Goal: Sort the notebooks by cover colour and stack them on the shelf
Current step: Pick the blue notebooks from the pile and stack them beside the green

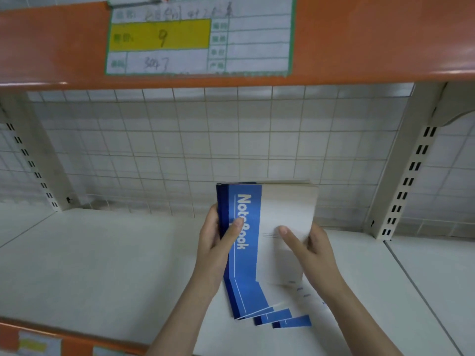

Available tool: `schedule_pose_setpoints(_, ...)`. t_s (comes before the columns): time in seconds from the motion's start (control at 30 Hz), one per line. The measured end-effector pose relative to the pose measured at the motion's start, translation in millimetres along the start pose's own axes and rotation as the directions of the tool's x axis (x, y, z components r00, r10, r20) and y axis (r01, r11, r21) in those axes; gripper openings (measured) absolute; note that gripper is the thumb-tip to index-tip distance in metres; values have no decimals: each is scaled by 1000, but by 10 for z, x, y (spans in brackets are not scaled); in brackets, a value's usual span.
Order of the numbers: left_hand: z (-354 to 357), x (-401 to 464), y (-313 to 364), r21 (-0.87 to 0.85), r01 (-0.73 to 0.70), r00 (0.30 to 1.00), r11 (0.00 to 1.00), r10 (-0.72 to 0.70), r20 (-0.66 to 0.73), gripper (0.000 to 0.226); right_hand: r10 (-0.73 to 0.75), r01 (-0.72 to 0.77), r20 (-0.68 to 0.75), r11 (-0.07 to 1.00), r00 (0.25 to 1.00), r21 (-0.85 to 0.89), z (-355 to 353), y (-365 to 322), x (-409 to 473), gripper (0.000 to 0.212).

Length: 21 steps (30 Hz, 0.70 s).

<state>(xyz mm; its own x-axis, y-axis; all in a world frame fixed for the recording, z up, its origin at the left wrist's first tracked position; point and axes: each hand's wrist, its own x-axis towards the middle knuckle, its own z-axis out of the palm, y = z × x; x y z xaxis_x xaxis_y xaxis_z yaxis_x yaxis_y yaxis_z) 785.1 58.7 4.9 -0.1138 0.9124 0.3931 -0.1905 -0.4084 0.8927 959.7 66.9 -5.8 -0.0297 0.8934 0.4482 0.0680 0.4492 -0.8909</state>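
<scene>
Several blue-and-white notebooks (pixel 246 258), with "Notebook" printed on the blue band, are held as a fanned bundle above the white shelf (pixel 102 265). My left hand (pixel 218 247) grips the blue spine side, thumb across the top cover. My right hand (pixel 308 250) holds the white right edge, thumb lying on the cover. The lower corners of the bundle splay out toward me, showing several blue tabs. The upper ends stand tilted toward the wire back panel.
A white wire grid (pixel 205 150) backs the shelf. Slotted uprights stand at the left (pixel 33 165) and right (pixel 411 170). Overhead runs an orange shelf edge (pixel 51 52) bearing a price label (pixel 200 37). An orange lip (pixel 77 337) edges the shelf front.
</scene>
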Motion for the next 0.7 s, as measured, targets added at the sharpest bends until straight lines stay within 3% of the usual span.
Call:
schedule_pose_setpoints(0.2, 92, -112, -190, 43, 150, 985, 988, -146, -95, 31, 96, -91, -34, 987, 995, 135, 71, 100, -19, 28)
schedule_pose_setpoints(0.33, 55, -147, -264, 66, 202, 977, 977, -196, -88, 31, 71, -63, -56, 989, 996, 137, 125, 156, 1, 26)
schedule_pose_setpoints(0.6, 2, -182, -295, 71, 193, 981, 979, -191, -37, 29, -34, 32, -112, 999, 993, -18, 128, 304, -34, 14)
schedule_pose_setpoints(0.7, -4, -185, -277, 80, 200, 979, 976, -196, -57, 26, -42, 30, -151, 996, 988, -81, 135, 294, -46, 22)
